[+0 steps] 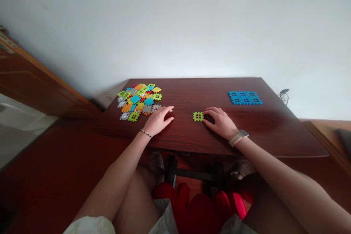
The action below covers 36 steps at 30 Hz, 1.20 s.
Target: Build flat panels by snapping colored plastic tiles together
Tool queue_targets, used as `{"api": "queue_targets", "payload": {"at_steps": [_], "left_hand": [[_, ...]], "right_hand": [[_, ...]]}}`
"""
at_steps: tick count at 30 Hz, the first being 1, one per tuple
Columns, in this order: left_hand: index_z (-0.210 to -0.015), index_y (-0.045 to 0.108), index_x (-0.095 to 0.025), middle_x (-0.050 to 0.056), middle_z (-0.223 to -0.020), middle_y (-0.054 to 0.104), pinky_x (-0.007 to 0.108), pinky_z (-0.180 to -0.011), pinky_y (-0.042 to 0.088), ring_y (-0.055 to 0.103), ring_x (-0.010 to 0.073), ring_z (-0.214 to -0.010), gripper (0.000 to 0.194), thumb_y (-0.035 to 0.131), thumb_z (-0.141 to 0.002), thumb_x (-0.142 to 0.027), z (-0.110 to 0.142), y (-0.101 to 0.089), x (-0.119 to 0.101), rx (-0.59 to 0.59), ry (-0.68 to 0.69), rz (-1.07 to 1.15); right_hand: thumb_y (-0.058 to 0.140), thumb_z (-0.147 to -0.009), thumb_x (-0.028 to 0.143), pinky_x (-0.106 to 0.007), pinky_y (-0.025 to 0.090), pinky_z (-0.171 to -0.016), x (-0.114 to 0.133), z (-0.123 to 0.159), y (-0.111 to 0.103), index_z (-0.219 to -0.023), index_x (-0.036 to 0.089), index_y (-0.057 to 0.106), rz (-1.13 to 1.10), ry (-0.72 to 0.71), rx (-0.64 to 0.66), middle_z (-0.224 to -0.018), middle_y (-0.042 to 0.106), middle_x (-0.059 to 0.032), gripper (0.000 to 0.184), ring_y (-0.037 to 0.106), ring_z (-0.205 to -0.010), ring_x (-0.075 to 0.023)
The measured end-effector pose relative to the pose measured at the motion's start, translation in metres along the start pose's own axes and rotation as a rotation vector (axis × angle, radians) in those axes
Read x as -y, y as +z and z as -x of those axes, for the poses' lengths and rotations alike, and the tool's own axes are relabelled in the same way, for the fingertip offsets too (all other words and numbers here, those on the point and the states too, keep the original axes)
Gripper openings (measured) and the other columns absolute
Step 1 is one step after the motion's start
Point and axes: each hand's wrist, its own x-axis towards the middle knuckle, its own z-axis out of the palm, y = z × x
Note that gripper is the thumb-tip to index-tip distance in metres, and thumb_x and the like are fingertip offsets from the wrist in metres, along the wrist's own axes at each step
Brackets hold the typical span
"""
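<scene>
On the dark reddish-brown wooden tabletop (186,135), a light green, square, flat toothed piece with a window-like grid in its middle (198,116) lies near the centre, between the two hands. The right hand (221,122), with a beige-strapped watch (238,137) at its wrist, reaches in from the right; its thumb and index finger are parted and their tips touch the right edge of the green piece, which lies flat. The left hand (160,120), with a thin dark-and-light beaded bracelet (146,133) at its wrist, hovers over or rests on the left part of the tabletop, which of the two cannot be told. Its fingers are partly open, thumb apart from the index finger, with nothing held between them. Just beside it, on its far left side, spreads a loose heap of flat toothed pieces (135,99) in green, blue, orange, yellow, grey, white and red, some overlapping, several with window-like grids. Well apart, toward the far right of the tabletop, a blue rectangular panel of joined toothed window pieces (245,98) lies flat, in two rows of three. Behind the tabletop stands a plain pale wall (186,25).
</scene>
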Motion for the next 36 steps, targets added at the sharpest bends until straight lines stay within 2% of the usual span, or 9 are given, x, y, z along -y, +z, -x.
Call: {"api": "queue_targets", "payload": {"at_steps": [8,13,21,30,36], "left_hand": [[-0.141,0.061,-0.021,0.014,-0.138,0.068,0.054,-0.119,0.049,0.061,0.0337,-0.133,0.040,0.064,-0.103,-0.036,0.043,-0.050,0.043,-0.217,-0.246,-0.266],[-0.143,0.059,-0.020,0.018,-0.140,0.065,0.059,-0.119,0.045,0.058,0.0395,-0.134,0.051,0.069,-0.097,-0.039,0.072,-0.067,0.064,-0.230,-0.442,-0.440],[-0.147,0.058,-0.021,0.016,-0.125,0.068,0.056,-0.112,0.048,0.060,0.0383,-0.121,0.059,0.068,-0.095,-0.047,0.093,-0.069,0.070,-0.188,-0.541,-0.468],[-0.146,0.058,-0.020,0.015,-0.121,0.071,0.057,-0.111,0.048,0.062,0.0376,-0.118,0.058,0.066,-0.095,-0.046,0.092,-0.065,0.073,-0.184,-0.558,-0.468],[-0.145,0.057,-0.020,0.014,-0.124,0.071,0.054,-0.110,0.052,0.065,0.0370,-0.119,0.057,0.069,-0.092,-0.037,0.086,-0.068,0.068,-0.212,-0.556,-0.421]], "right_hand": [[0.066,-0.102,0.041,-0.058,0.055,-0.105,-0.002,0.000,0.001,-0.123,0.026,0.073,0.009,-0.006,0.007,-0.133,0.073,-0.0119,0.027,0.067,-0.122,-0.0369],[0.066,-0.102,0.041,-0.059,0.055,-0.105,-0.003,-0.001,0.001,-0.123,0.028,0.074,0.012,-0.012,0.002,-0.132,0.073,-0.0119,0.026,0.067,-0.122,-0.0370],[0.067,-0.100,0.039,-0.059,0.056,-0.105,-0.003,-0.001,0.000,-0.124,0.028,0.075,0.019,-0.010,0.008,-0.132,0.074,-0.0117,0.027,0.067,-0.121,-0.0372],[0.066,-0.101,0.040,-0.059,0.055,-0.106,-0.003,-0.001,0.000,-0.123,0.027,0.074,0.020,-0.012,0.016,-0.132,0.073,-0.0119,0.027,0.067,-0.121,-0.0367],[0.066,-0.101,0.040,-0.059,0.056,-0.104,-0.003,-0.001,0.000,-0.124,0.028,0.074,0.026,-0.013,0.005,-0.132,0.074,-0.0117,0.027,0.067,-0.121,-0.0368]]}}
